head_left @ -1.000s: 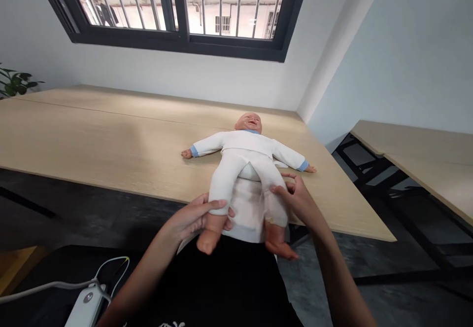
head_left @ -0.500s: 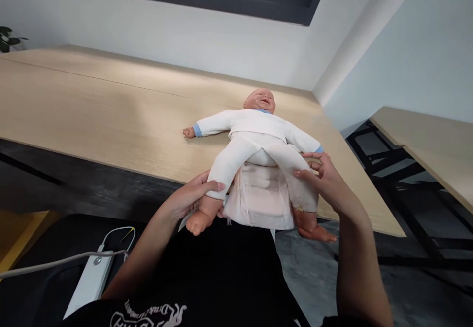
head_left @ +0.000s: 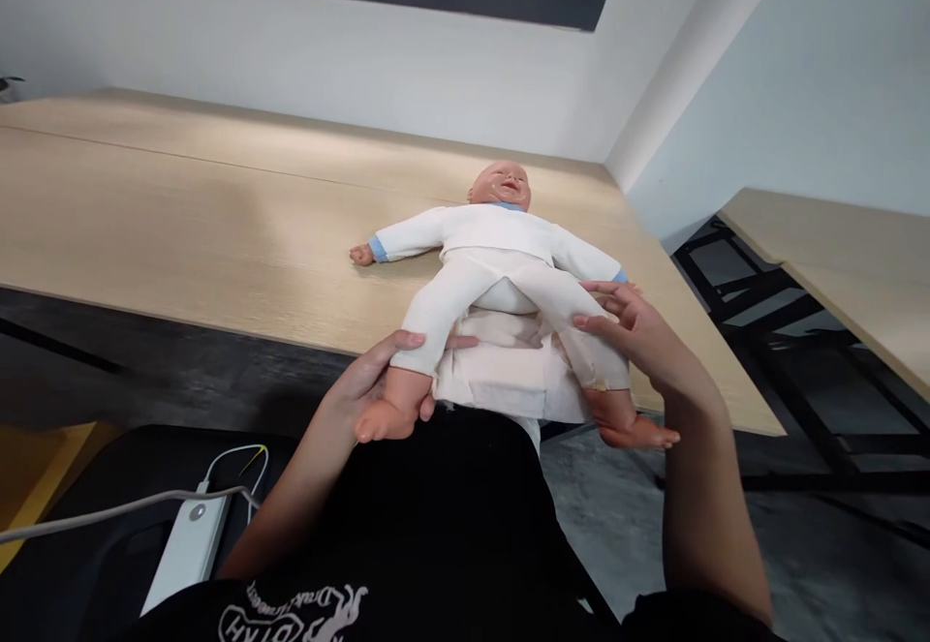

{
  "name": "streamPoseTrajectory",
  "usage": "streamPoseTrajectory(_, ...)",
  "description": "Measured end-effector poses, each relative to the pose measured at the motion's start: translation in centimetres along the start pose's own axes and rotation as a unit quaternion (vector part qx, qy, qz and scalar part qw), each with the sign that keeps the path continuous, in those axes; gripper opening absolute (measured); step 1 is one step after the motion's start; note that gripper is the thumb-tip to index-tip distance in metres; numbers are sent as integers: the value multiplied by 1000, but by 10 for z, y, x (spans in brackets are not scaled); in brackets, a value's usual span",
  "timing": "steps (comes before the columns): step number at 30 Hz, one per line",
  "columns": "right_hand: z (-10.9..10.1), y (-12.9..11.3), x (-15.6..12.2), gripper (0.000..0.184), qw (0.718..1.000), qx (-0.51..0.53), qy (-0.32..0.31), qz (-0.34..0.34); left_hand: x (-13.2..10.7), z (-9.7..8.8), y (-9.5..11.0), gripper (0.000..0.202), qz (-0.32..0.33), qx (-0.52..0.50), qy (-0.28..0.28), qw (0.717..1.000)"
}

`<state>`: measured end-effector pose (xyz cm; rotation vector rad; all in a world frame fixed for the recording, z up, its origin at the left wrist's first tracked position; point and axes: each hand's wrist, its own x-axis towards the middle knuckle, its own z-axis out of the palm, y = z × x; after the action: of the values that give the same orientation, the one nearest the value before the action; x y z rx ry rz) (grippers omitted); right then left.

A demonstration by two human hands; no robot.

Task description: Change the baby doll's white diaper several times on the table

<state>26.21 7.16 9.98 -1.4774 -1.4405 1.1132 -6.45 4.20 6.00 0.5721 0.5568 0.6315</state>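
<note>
A baby doll [head_left: 498, 232] in a white outfit with blue cuffs lies on its back on the wooden table [head_left: 196, 226], legs spread toward me. Between and under its legs is a pale, folded diaper [head_left: 501, 371], reaching past the table's front edge. My left hand [head_left: 378, 371] is closed around the doll's lower leg on the left, thumb on top; its fingers pass behind the leg and one fingertip shows against the diaper. My right hand [head_left: 639, 332] grips the other leg near the knee, thumb above and some fingers hidden behind it.
A second table [head_left: 857, 255] with a black frame stands to the right. At lower left, a white power-bank-like device [head_left: 190, 535] with a cable [head_left: 108, 514] rests on a black surface. Behind the table is a wall [head_left: 291, 61] below a dark window frame.
My left hand's fingers have come up between the legs onto the diaper, whose front now looks shifted and more folded. The right hand still holds its leg. The view has moved slightly.
</note>
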Motion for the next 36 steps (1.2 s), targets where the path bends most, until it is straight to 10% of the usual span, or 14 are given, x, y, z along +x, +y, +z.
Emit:
streamPoseTrajectory(11,-15,7,18,63,998,-62,11,-30,-2,-2,2,61,32,60,121,990)
streamPoseTrajectory(16,-6,11,11,57,985,-130,32,-112,-2,2,6,67,44,27,60,997)
streamPoseTrajectory(19,12,-1,-16,53,935,-220,120,-251,0,6,8,65,62,12,29,998)
streamPoseTrajectory(25,61,-25,-58,37,831,-338,28,-440,4,10,6,62,78,-7,15,997)
streamPoseTrajectory(30,64,-53,-7,17,794,-366,86,-478,6,11,2,58,103,26,106,989)
streamPoseTrajectory(36,44,-97,97,29,868,-329,-16,-371,3,18,1,49,161,104,167,967)
